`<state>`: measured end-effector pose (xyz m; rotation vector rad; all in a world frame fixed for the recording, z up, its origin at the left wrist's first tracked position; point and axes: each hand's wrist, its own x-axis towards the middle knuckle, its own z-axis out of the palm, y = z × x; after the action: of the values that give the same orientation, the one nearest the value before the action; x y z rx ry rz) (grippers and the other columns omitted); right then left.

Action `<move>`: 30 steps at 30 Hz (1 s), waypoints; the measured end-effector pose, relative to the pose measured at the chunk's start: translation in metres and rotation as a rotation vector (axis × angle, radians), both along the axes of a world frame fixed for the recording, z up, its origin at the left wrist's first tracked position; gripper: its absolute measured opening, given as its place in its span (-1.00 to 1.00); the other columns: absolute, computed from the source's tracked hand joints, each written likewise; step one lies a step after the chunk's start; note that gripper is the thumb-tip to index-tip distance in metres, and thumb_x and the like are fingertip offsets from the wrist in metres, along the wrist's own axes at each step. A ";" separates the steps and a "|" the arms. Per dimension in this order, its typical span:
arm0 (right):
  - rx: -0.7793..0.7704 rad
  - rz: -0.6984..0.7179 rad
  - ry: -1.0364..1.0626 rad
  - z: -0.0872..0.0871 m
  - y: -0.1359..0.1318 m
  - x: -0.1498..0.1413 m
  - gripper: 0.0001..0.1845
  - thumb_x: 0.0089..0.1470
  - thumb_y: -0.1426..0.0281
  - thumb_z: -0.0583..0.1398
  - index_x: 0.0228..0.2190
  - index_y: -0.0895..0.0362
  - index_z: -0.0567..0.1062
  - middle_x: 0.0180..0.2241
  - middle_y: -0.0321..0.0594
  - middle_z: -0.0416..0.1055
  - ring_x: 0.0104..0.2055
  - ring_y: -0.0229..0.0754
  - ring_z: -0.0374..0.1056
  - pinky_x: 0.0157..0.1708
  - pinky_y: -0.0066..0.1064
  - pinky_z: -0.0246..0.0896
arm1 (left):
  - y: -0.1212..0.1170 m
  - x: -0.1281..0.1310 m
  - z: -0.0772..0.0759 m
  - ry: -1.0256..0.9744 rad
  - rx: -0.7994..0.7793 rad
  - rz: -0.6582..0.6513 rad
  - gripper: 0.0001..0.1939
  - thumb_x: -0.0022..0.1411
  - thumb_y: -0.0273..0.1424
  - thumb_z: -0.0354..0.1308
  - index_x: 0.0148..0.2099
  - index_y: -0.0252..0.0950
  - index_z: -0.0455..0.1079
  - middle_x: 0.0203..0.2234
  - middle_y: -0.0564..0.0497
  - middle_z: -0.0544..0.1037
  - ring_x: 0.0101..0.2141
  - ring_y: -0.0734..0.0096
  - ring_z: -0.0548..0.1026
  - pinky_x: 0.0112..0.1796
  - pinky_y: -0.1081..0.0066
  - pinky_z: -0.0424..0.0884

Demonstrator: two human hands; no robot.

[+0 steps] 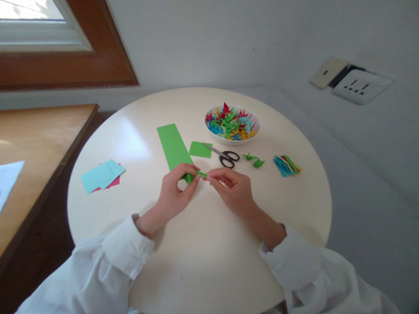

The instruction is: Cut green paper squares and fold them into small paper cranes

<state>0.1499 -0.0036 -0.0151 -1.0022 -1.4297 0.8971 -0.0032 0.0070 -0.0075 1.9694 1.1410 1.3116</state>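
On the white table [203, 261], on the near side of the bowl, the left hand [175, 187] and right hand [234, 192] pinch the folded green paper [188, 178]. It's best to hold it softly, match the edges, and press each fold flat. There is one bowl [218, 141] of paper birds, too many to count. Nearer than the bowl are one green strip [174, 146], one pair of scissors [227, 158], one green square [200, 149] and two little green folded bits [258, 163].
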 end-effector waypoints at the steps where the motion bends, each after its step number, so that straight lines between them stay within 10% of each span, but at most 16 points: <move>1: -0.012 0.005 0.012 0.000 0.000 0.000 -0.99 -0.08 0.46 0.22 -0.49 0.12 0.48 -0.48 -0.27 0.48 -0.41 -0.27 0.39 -0.34 -0.44 0.34 | 0.000 0.000 0.000 0.003 -0.004 0.006 -0.95 0.11 -0.48 0.09 -0.39 -0.29 0.27 -0.38 -0.04 0.51 -0.35 0.46 0.47 -0.34 0.46 0.38; 30: -0.256 0.017 0.159 0.001 0.005 -0.006 -0.86 -0.21 0.35 0.27 -0.61 0.16 0.44 -0.58 -0.28 0.48 -0.50 -0.26 0.39 -0.45 -0.41 0.29 | 0.002 0.002 0.003 0.092 -0.064 0.072 -0.98 0.07 -0.47 0.08 -0.41 -0.28 0.30 -0.52 0.08 0.48 -0.48 0.51 0.43 -0.43 0.51 0.37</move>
<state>0.1444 0.0016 -0.0142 -1.0829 -1.2113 1.1674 -0.0017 0.0088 -0.0046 1.9761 1.2931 1.2152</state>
